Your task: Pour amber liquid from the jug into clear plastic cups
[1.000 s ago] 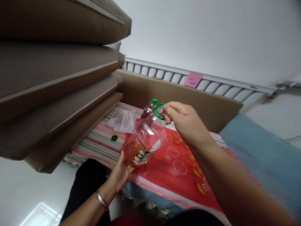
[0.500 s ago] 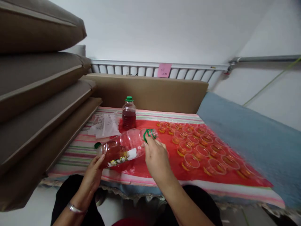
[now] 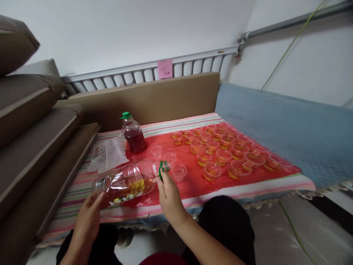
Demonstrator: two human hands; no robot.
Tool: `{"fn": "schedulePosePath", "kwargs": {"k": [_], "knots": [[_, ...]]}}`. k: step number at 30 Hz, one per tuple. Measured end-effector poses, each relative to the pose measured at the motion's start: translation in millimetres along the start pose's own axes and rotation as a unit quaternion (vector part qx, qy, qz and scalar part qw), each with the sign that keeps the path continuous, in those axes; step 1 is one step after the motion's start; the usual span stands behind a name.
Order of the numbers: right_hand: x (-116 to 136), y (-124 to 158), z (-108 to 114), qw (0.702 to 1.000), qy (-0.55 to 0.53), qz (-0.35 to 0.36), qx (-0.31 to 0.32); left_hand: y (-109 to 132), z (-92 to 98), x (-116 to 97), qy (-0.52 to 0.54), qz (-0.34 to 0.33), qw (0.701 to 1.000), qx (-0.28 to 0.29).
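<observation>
A clear plastic bottle point(image 3: 129, 180) with yellowish liquid and a label lies nearly on its side in my two hands, above the red sheet. My left hand point(image 3: 89, 213) grips its base end. My right hand point(image 3: 169, 193) is closed at its neck, by the green handle ring point(image 3: 163, 166). The uncapped mouth points right, close to a clear plastic cup point(image 3: 179, 172). Two more such cups stand behind the neck. Several cups point(image 3: 212, 170) with a little yellow liquid fill the right part of the red sheet point(image 3: 190, 189).
A second bottle point(image 3: 134, 138) with dark red contents and a green cap stands at the back left. Beside it lies a crumpled plastic bag point(image 3: 109, 152). Brown cushions point(image 3: 63, 147) are stacked at the left; a blue padded side point(image 3: 270, 121) borders the right. A pink note point(image 3: 164, 69) hangs behind.
My view has turned to the right. The bottle has tipped from neck-up to nearly level, and its liquid has run toward the neck. Cups behind the neck now show.
</observation>
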State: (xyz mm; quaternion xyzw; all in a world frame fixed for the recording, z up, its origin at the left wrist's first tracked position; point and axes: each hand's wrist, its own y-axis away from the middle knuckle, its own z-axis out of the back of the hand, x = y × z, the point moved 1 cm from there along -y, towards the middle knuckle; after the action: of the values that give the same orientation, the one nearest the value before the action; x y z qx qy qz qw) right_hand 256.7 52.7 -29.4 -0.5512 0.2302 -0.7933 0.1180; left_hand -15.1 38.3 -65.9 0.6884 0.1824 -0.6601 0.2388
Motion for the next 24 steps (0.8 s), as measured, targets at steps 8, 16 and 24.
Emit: {"fn": "schedulePosePath", "kwargs": {"k": [8,16,24], "knots": [[-18.0,3.7,1.9,0.998,-0.048,-0.048,-0.014,-2.3,-6.3,-14.5,-0.059,-0.021,0.998,-0.003],[-27.4,1.4,4.9,0.996,-0.060,-0.051,-0.044,-1.5,-16.8,-22.8,-0.064,-0.024,0.998,-0.016],[-32.0,1.9,8.2,0.993,-0.081,-0.079,-0.037,-0.1,-25.1,-34.1,-0.065,-0.051,0.996,-0.016]]}}
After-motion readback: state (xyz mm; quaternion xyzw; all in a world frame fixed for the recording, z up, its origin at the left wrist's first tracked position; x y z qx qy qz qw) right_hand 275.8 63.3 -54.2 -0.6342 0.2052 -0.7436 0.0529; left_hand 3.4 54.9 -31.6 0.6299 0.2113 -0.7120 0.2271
